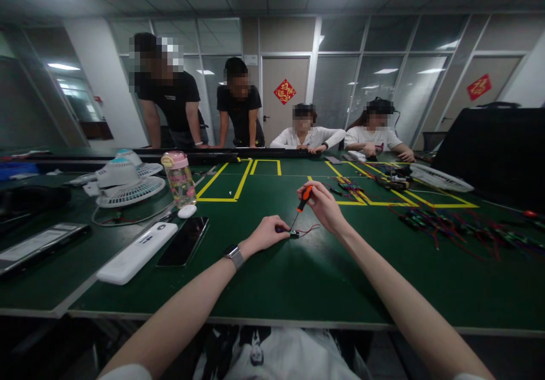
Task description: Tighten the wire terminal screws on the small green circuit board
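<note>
The scene is filled by a green table (255,289), marked with yellow tape (242,181). Its far side is occupied by 4 people: 2 standing in black (172,99) and 2 in white (306,136). The right end is taken up by a black case (502,153). At the left, 2 fans (123,180) are set beside a pink-lidded bottle (179,181); nearer, a white box (138,252) and a phone (183,242) are laid side by side. Wired boards (451,226) are heaped at the right.

At the centre, the left hand (270,231), with a watch (233,255) worn on its wrist, is lowered to the table, its thumb and fingers pinched on the board's left end. The right hand (322,203) is raised, its fingers clamped on the orange-and-black handle of a screwdriver (304,198). The tool is tilted, its tip pointed down at the board (294,234); whether it is touched cannot be told. Thin wires (309,230) are trailed rightward from the board.
</note>
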`<state>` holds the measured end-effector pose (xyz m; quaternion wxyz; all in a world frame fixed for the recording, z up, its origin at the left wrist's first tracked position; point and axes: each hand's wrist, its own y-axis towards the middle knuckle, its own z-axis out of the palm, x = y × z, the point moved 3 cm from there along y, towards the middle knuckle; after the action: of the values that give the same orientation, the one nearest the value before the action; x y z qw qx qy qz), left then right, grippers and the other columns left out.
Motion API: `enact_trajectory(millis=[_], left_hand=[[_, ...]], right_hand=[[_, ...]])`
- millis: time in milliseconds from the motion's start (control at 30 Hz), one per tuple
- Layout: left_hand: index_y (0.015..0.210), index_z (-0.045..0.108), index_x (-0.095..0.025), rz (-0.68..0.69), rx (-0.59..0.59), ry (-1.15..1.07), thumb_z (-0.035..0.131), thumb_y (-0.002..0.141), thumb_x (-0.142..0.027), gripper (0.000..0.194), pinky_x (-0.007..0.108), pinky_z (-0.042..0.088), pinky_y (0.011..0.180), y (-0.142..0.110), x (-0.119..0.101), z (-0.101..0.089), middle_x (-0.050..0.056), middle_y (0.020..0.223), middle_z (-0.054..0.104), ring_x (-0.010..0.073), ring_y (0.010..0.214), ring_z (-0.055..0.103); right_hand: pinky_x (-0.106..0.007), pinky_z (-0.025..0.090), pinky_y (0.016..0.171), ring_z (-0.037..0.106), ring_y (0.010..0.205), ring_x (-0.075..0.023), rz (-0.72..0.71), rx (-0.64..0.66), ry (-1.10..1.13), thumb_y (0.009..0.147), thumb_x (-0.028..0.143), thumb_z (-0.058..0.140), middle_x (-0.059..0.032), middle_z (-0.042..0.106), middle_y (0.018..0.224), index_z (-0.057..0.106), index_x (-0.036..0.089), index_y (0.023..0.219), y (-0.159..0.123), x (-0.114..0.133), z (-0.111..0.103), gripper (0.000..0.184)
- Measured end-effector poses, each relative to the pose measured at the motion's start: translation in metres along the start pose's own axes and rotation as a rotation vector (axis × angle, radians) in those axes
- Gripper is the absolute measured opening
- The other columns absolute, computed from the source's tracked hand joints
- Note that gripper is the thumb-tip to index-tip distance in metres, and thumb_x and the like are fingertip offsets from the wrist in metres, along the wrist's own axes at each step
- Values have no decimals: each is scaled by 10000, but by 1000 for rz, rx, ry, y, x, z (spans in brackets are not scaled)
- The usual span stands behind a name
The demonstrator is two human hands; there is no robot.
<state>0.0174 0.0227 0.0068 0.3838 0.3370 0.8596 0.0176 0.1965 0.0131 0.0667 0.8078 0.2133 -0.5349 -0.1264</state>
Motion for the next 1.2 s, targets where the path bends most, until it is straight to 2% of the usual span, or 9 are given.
enact_trajectory(millis=[167,233,400,533,733,900,1000,1200], left_hand=[[933,774,-178,-3,8,4,719,814,-264,156,281,498,796,-1,-3,-1,51,961,696,179,862,642],[932,774,-176,-1,8,-1,720,813,-268,160,286,497,798,-1,-2,-1,51,959,695,183,863,641],[919,772,-181,1,5,-5,727,810,-266,145,284,494,793,0,1,0,47,950,691,180,858,637],[909,773,-166,0,-8,-12,733,803,-243,137,274,490,773,0,2,1,49,929,685,172,830,633],[921,778,-163,4,-12,1,734,797,-259,163,282,490,761,0,2,1,55,928,687,181,829,637],[920,777,-175,2,-6,-1,728,801,-272,161,283,496,775,0,2,1,52,943,691,183,846,642],[917,776,-182,9,-10,6,726,804,-271,152,283,494,793,0,3,1,51,947,694,183,860,644],[938,777,-188,7,5,2,717,816,-293,171,282,490,806,0,6,1,48,970,689,179,873,642]], right_hand=[[-324,512,815,602,772,-148,-41,-67,-80,708,481,798,15,664,810,701,276,858,-1,0,-7,271],[-333,509,822,603,760,-152,-37,-51,-104,717,478,792,14,653,780,705,275,874,-1,1,-7,271],[-364,515,868,652,855,-182,5,13,-50,751,471,765,-14,696,884,682,286,1011,-1,2,-1,330],[-370,516,878,656,841,-180,-3,11,-24,737,508,769,-15,701,875,691,268,923,0,0,0,313],[-310,496,820,618,814,-160,-82,-109,-166,697,495,805,6,684,851,723,258,866,-1,0,-7,303],[-345,505,836,648,842,-185,-37,-4,-109,750,483,763,-23,709,864,713,264,997,-3,4,3,333],[-360,510,851,663,854,-190,-31,20,-54,744,490,768,-19,707,881,708,280,954,-4,4,7,303],[-331,498,790,628,838,-188,-76,-73,-138,738,497,757,-19,692,867,705,265,871,-2,1,-2,273]])
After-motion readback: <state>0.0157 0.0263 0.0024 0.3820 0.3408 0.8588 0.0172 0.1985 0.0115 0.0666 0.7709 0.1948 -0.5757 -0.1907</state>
